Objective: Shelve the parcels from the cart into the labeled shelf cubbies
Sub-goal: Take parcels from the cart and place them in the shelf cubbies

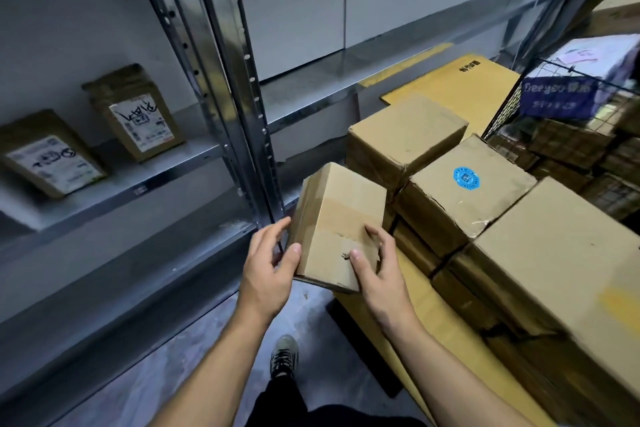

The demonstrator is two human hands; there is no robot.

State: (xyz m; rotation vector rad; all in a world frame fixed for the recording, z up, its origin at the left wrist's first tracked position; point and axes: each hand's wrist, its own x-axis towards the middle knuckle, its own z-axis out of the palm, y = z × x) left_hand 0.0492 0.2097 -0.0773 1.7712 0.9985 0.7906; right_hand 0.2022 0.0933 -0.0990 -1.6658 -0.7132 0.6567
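I hold a small taped cardboard parcel (337, 224) in front of me, between the cart and the shelving. My left hand (268, 262) grips its left side, thumb on the top face. My right hand (375, 265) grips its near right corner, thumb on top. On the cart (436, 319) to the right lie several more cardboard parcels, one with a round blue sticker (465, 178). The metal shelf (114, 184) at the left carries two brown parcels with white labels (52, 163) (138, 113).
Steel shelf uprights (242, 87) stand just left of the held parcel. A wire basket (568, 135) full of parcels sits at the far right. A flat yellow-brown carton (460, 87) lies behind the cart stack. My shoe (284, 355) rests on the grey floor below.
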